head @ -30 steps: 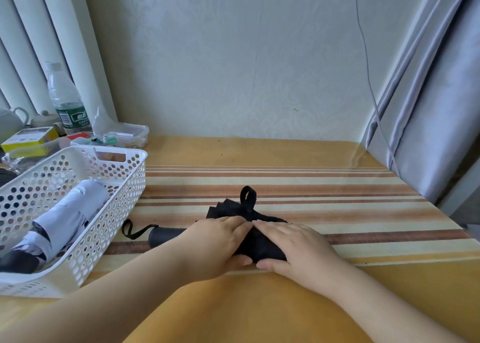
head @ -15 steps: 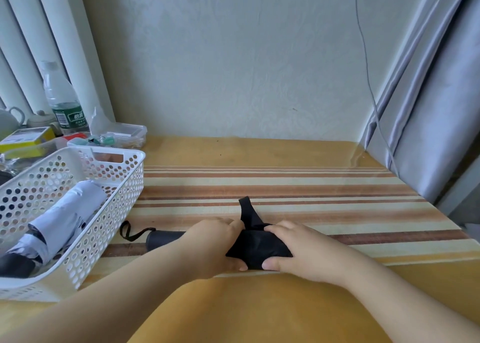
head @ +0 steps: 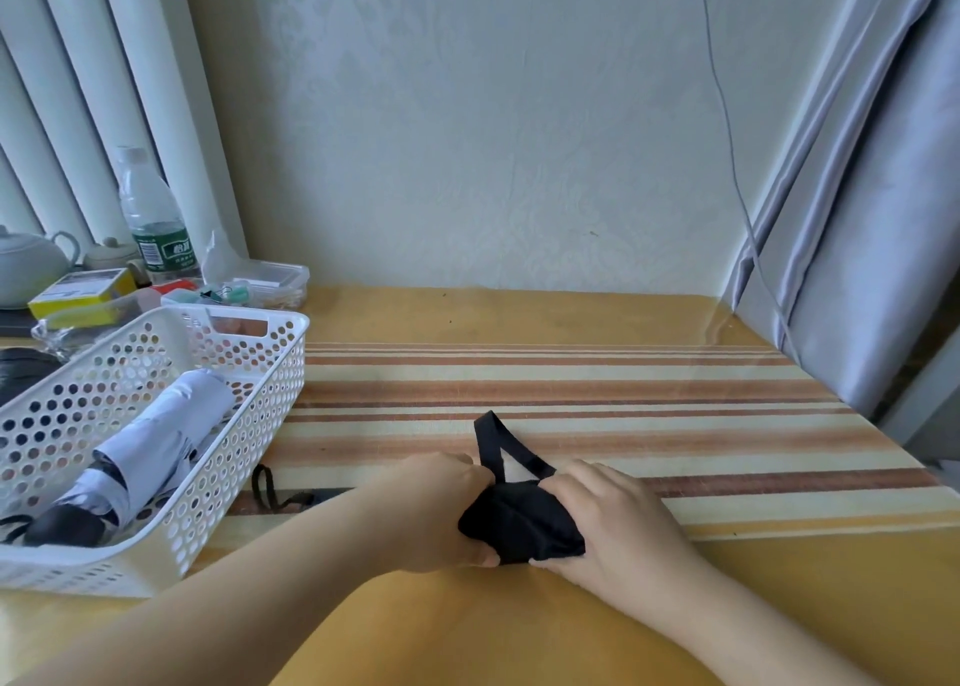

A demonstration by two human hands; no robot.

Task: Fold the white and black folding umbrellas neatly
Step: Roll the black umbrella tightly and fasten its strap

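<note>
Both forearms reach in from the near edge of a striped table (head: 675, 425), meeting at its middle over a black umbrella (head: 519, 521). The left hand (head: 434, 511) comes in from the left, knuckles up, fingers curled over the top of the bundled black fabric and the thumb tucked beneath its near edge, so that it grips the bundle's left end. The right hand (head: 618, 521) lies on the opposite side, fingers bent over the fabric's right end and thumb pressed against its lower edge, clasping it too. The umbrella sits squeezed between the two hands, resting on the table, its canopy gathered into a tight lump. A black closure strap (head: 498, 443) rises from the lump in a loop, standing up just behind the knuckles. The wrist cord (head: 270, 490) of the handle trails on the table to the left, beyond the left wrist; the handle itself is mostly hidden by that arm. At far left a white perforated basket (head: 249, 425) holds the white umbrella (head: 156, 456), rolled up and lying diagonally with its dark handle toward the near corner.
</note>
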